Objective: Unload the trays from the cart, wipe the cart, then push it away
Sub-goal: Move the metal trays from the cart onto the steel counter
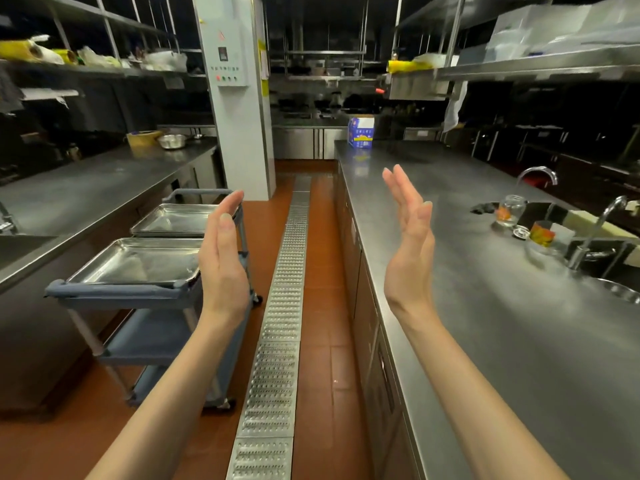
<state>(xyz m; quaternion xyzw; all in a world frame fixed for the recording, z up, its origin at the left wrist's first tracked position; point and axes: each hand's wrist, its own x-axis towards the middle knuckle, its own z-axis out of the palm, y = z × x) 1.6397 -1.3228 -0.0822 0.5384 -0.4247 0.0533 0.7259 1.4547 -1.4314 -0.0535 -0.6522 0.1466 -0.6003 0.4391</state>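
Note:
A blue-grey three-shelf cart point(114, 293) stands on the left of the aisle against the left counter. Two shallow steel trays lie on its top shelf: a near tray point(138, 259) and a far tray point(180, 220). Its lower shelves look bare. My left hand point(223, 261) is raised in front of the cart's right side, palm facing right, fingers straight and empty. My right hand point(410, 244) is raised over the edge of the right counter, palm facing left, fingers apart, holding nothing. Neither hand touches the cart or a tray.
A long steel counter point(485, 306) runs along the right with a blue box point(361, 132), a glass jar point(512, 210), faucets and sinks. A steel counter point(86, 188) on the left holds bowls. A metal drain grate point(280, 323) runs down the red tiled floor. A white pillar point(239, 98) stands ahead.

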